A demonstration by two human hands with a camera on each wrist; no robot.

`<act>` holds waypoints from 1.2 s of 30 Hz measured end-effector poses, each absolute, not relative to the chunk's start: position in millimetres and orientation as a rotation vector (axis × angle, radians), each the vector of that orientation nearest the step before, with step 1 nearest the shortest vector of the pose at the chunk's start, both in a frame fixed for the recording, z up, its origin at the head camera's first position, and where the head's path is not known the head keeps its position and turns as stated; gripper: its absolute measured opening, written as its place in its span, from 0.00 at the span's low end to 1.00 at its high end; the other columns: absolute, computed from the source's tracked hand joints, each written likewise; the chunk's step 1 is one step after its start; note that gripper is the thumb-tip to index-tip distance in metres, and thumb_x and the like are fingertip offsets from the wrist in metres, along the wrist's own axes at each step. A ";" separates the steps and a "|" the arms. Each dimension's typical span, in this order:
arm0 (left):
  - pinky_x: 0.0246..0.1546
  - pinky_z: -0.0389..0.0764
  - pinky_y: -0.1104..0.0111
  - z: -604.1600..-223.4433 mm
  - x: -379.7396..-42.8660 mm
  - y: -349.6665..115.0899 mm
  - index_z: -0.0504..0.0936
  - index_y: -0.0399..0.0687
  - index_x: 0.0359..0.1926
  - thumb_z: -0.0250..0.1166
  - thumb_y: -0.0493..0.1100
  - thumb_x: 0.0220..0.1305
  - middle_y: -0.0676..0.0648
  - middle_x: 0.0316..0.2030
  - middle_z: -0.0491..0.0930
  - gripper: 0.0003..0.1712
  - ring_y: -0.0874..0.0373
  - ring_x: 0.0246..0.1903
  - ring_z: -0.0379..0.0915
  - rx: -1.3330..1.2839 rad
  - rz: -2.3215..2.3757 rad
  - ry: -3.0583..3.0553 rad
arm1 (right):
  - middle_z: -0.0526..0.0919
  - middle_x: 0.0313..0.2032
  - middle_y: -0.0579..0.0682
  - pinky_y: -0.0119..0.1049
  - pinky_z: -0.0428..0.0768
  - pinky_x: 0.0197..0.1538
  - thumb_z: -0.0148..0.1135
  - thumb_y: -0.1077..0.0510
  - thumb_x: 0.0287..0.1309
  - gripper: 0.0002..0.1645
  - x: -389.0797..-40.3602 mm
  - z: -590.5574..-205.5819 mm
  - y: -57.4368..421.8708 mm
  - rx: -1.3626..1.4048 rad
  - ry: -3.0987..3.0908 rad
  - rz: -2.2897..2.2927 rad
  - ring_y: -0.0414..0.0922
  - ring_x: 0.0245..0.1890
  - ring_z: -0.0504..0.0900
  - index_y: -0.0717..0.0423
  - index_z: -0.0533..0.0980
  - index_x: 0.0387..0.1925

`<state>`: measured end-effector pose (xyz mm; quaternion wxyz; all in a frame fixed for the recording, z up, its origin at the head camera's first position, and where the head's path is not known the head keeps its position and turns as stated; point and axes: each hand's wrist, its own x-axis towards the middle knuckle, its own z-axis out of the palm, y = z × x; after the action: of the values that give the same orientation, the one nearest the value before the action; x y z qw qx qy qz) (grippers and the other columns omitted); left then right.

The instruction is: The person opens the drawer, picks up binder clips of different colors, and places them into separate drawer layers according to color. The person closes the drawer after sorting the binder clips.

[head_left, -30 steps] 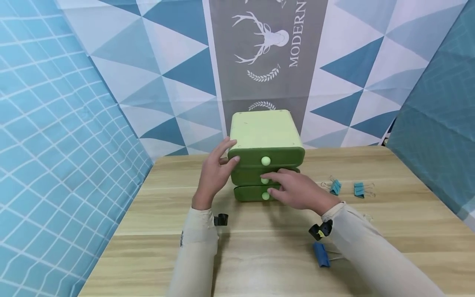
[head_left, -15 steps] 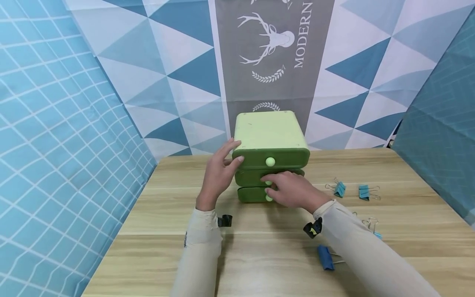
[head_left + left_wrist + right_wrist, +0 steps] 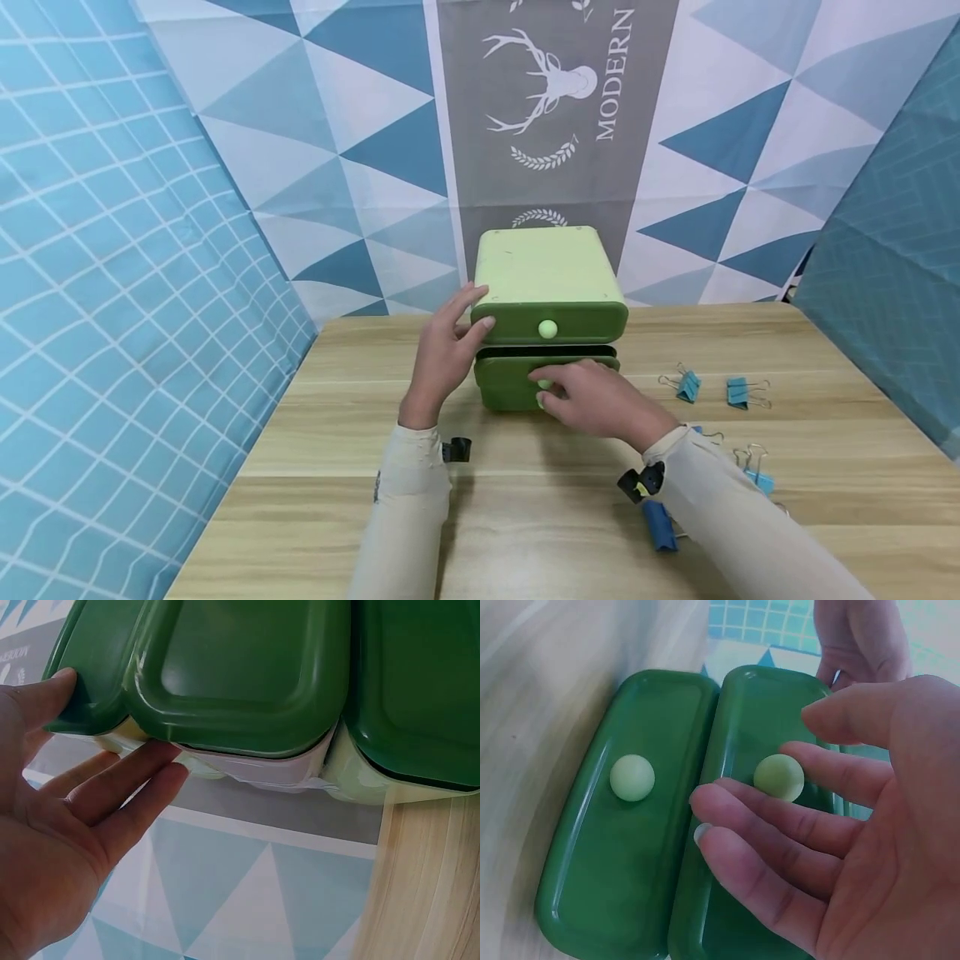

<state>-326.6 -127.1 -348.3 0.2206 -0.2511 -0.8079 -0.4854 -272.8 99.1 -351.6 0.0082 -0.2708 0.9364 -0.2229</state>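
Note:
A small chest with a pale green top and dark green drawer fronts stands against the back wall. Its middle drawer sticks out towards me, with a dark gap above it. My right hand has its fingers around that drawer's round knob. The bottom drawer shows its own knob in the right wrist view but is hidden in the head view. My left hand rests at the chest's upper left corner, thumb on the top drawer front, straight fingers along the side.
Teal binder clips lie on the wooden table right of the chest. A light blue clip and a blue binder clip lie nearer, beside my right forearm. Patterned cloth covers the back; blue checked cloth stands left.
The middle drawer has slid out towards me along with my right hand, covering the bottom drawer in the head view. My left hand stays at the chest's corner.

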 end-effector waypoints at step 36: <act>0.40 0.78 0.64 -349.9 -326.5 -126.0 0.66 0.70 0.64 0.57 0.53 0.65 0.61 0.65 0.59 0.27 0.61 0.39 0.80 -0.685 -1.329 -2.276 | 0.81 0.41 0.37 0.41 0.78 0.36 0.44 0.33 0.62 0.30 -182.0 -346.7 111.4 -1.036 2.808 -0.463 0.34 0.35 0.80 0.42 0.73 0.58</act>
<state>-326.5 -126.0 -349.9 0.2079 -0.2460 -0.8175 -0.4774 -182.0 111.4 -346.7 0.0563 -0.3416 0.9257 -0.1526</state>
